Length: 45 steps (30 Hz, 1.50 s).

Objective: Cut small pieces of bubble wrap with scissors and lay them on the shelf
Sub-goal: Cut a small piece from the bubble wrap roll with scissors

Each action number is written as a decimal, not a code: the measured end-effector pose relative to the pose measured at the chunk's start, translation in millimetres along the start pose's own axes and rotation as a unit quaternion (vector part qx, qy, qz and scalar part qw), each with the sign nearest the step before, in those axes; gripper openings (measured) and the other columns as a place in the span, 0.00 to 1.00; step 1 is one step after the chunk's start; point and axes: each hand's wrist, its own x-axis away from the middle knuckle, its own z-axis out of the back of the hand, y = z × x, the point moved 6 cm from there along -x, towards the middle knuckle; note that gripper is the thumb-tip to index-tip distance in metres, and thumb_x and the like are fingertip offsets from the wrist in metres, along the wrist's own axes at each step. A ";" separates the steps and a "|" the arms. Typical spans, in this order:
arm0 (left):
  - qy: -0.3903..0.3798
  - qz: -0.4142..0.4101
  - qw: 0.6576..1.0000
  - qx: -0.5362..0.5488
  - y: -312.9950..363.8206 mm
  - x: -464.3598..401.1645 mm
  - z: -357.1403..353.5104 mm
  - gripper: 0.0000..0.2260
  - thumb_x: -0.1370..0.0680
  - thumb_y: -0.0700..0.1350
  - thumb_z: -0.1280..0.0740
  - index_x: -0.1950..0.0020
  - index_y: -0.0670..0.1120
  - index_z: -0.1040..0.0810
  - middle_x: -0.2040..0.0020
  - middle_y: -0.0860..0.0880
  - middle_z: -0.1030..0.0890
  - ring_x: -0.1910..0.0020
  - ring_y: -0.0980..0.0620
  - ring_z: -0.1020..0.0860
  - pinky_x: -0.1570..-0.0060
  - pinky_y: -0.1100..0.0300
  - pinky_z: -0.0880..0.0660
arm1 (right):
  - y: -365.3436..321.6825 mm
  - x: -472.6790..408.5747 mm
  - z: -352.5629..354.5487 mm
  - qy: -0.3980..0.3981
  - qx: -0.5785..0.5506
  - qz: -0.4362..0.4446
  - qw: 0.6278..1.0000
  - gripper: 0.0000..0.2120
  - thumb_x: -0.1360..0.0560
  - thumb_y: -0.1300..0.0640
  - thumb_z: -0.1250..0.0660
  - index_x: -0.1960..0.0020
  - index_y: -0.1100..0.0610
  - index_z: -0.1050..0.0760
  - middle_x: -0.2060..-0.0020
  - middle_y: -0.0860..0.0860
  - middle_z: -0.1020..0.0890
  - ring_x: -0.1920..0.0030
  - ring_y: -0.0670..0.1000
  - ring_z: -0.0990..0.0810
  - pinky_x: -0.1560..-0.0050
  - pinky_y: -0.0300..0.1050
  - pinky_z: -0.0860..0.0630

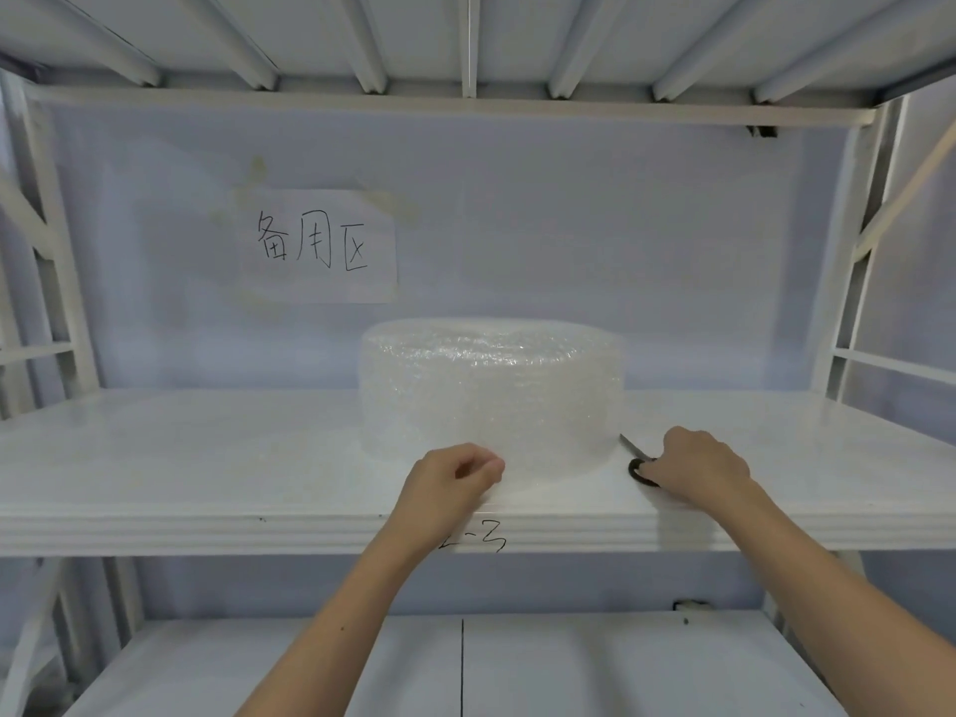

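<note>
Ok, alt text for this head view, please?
A person's left hand pinches the near edge of a bubble wrap roll on a white shelf while the right hand rests on scissors beside it. A handwritten paper sign is taped behind.

Dim bluish light, soft focus, edges bowed by wide lens

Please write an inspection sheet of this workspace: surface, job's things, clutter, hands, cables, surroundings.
Surface: white shelf board, smooth.
Job's things: clear bubble wrap roll stands mid-shelf; black-handled scissors lie to its right. No cut pieces seen.
Clutter: nothing seen.
Hands: left hand at the roll's front base, fingers curled; right hand covers the scissor handles, grip unclear.
Cables: nothing seen.
Surroundings: white metal rack frame, handwritten paper sign on the back wall, lower shelf.
</note>
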 end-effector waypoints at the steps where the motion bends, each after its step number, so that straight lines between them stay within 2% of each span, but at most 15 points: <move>1: -0.003 -0.003 1.000 0.000 0.2 0.2 -0.2 0.07 0.25 0.53 0.32 0.58 0.52 0.16 0.59 0.50 0.16 0.59 0.55 0.22 0.46 0.44 0.23 | 1.0 -0.7 0.7 -0.013 -0.002 -0.002 1.000 0.15 0.29 0.48 0.33 0.64 0.57 0.33 0.64 0.52 0.25 0.66 0.52 0.27 0.68 0.41 0.34; 3: -0.003 -0.007 1.000 0.003 0.2 -0.3 0.1 0.08 0.24 0.52 0.32 0.58 0.51 0.17 0.58 0.48 0.15 0.60 0.54 0.23 0.47 0.43 0.23 | 1.8 -2.6 2.9 -0.041 0.003 -0.003 0.999 0.15 0.30 0.48 0.31 0.63 0.57 0.33 0.64 0.51 0.25 0.66 0.51 0.27 0.66 0.42 0.32; 8: -0.007 -0.005 1.000 0.010 -0.3 0.0 -1.7 0.06 0.26 0.52 0.31 0.58 0.52 0.16 0.61 0.53 0.15 0.57 0.50 0.19 0.47 0.44 0.22 | -0.6 -2.2 9.2 -0.091 0.017 0.019 0.996 0.14 0.32 0.51 0.30 0.62 0.58 0.33 0.65 0.52 0.25 0.67 0.52 0.26 0.66 0.42 0.31; 13: -0.011 -0.009 1.000 -0.012 0.4 2.3 -4.0 0.05 0.25 0.48 0.31 0.57 0.51 0.16 0.63 0.54 0.16 0.59 0.52 0.18 0.47 0.47 0.21 | 2.8 -2.2 8.5 -0.075 0.027 0.036 0.996 0.15 0.29 0.47 0.33 0.62 0.57 0.34 0.65 0.51 0.25 0.67 0.52 0.27 0.64 0.42 0.30; 18: -0.013 0.000 1.000 -0.020 6.5 7.7 -3.2 0.06 0.22 0.47 0.32 0.55 0.49 0.16 0.60 0.53 0.14 0.54 0.47 0.18 0.48 0.52 0.23 | 17.2 9.4 11.5 -0.088 -0.124 0.028 0.988 0.19 0.25 0.49 0.33 0.68 0.60 0.31 0.73 0.53 0.24 0.74 0.54 0.25 0.69 0.42 0.25; 20: -0.019 0.007 1.000 -0.011 9.7 9.3 -4.5 0.06 0.22 0.48 0.33 0.54 0.48 0.17 0.60 0.53 0.13 0.58 0.48 0.18 0.50 0.52 0.23 | 22.8 21.1 12.6 -0.127 -0.251 0.022 0.959 0.18 0.24 0.54 0.34 0.69 0.63 0.27 0.70 0.57 0.22 0.71 0.54 0.24 0.68 0.41 0.22; 22: -0.019 0.018 1.000 -0.007 12.1 10.1 -5.4 0.07 0.22 0.48 0.33 0.53 0.47 0.18 0.60 0.53 0.13 0.63 0.54 0.21 0.53 0.54 0.23 | 26.3 34.4 10.5 -0.171 -0.367 0.011 0.914 0.15 0.24 0.57 0.34 0.62 0.68 0.20 0.60 0.62 0.16 0.64 0.54 0.21 0.61 0.43 0.19; 24: -0.017 0.029 0.999 -0.002 13.2 10.8 -5.8 0.07 0.21 0.48 0.34 0.53 0.47 0.19 0.60 0.53 0.13 0.64 0.56 0.22 0.54 0.55 0.23 | 25.2 46.5 4.4 -0.204 -0.475 0.000 0.856 0.13 0.23 0.57 0.34 0.53 0.67 0.18 0.51 0.61 0.15 0.58 0.52 0.18 0.58 0.43 0.20; 27: -0.016 0.041 0.999 0.005 15.2 11.6 -6.5 0.07 0.21 0.48 0.35 0.54 0.48 0.20 0.61 0.53 0.13 0.63 0.54 0.21 0.52 0.54 0.21 | 13.1 69.2 -10.5 -0.253 -0.616 -0.008 0.746 0.10 0.24 0.54 0.34 0.52 0.61 0.19 0.49 0.56 0.15 0.56 0.48 0.16 0.62 0.42 0.22; 28: -0.013 0.045 0.999 0.002 15.8 12.0 -6.6 0.07 0.21 0.48 0.35 0.54 0.48 0.20 0.61 0.53 0.13 0.64 0.54 0.20 0.55 0.56 0.21 | 7.0 78.0 -17.3 -0.276 -0.656 -0.008 0.702 0.11 0.28 0.53 0.30 0.54 0.61 0.19 0.49 0.57 0.15 0.57 0.50 0.15 0.65 0.43 0.20; 30: 0.001 0.048 0.999 -0.016 16.9 13.2 -5.9 0.06 0.21 0.48 0.35 0.54 0.48 0.20 0.62 0.54 0.13 0.68 0.54 0.22 0.67 0.63 0.25 | -7.9 96.7 -32.2 -0.330 -0.707 0.005 0.626 0.21 0.47 0.54 0.17 0.59 0.64 0.18 0.49 0.62 0.15 0.59 0.54 0.14 0.72 0.43 0.20; 32: 0.021 0.046 0.998 -0.033 18.3 15.6 -4.4 0.06 0.21 0.48 0.35 0.55 0.49 0.20 0.63 0.55 0.13 0.72 0.55 0.23 0.73 0.67 0.30 | -24.0 115.5 -47.4 -0.374 -0.719 0.016 0.586 0.29 0.59 0.59 0.14 0.61 0.65 0.17 0.52 0.65 0.16 0.61 0.58 0.14 0.76 0.42 0.20; 35: 0.038 0.047 0.998 -0.031 17.3 19.3 -2.6 0.05 0.22 0.46 0.34 0.54 0.49 0.19 0.63 0.52 0.13 0.74 0.56 0.23 0.75 0.70 0.31 | -44.8 136.4 -64.9 -0.402 -0.718 0.031 0.568 0.28 0.59 0.61 0.13 0.62 0.67 0.17 0.57 0.65 0.16 0.64 0.57 0.14 0.77 0.41 0.21; 40: 0.026 0.047 0.997 -0.057 12.7 25.1 -3.3 0.03 0.24 0.46 0.30 0.51 0.50 0.19 0.64 0.51 0.14 0.75 0.57 0.24 0.72 0.68 0.28 | -59.6 146.7 -88.3 -0.402 -0.699 0.057 0.589 0.18 0.44 0.63 0.21 0.55 0.66 0.16 0.53 0.60 0.16 0.59 0.55 0.14 0.71 0.42 0.19; 45: 0.010 0.059 0.998 0.001 7.4 31.9 -3.9 0.06 0.22 0.43 0.33 0.54 0.43 0.17 0.60 0.49 0.13 0.72 0.55 0.23 0.72 0.64 0.26 | -59.1 152.4 -98.4 -0.366 -0.705 0.040 0.606 0.03 0.32 0.63 0.25 0.62 0.63 0.17 0.59 0.58 0.17 0.62 0.55 0.15 0.73 0.45 0.20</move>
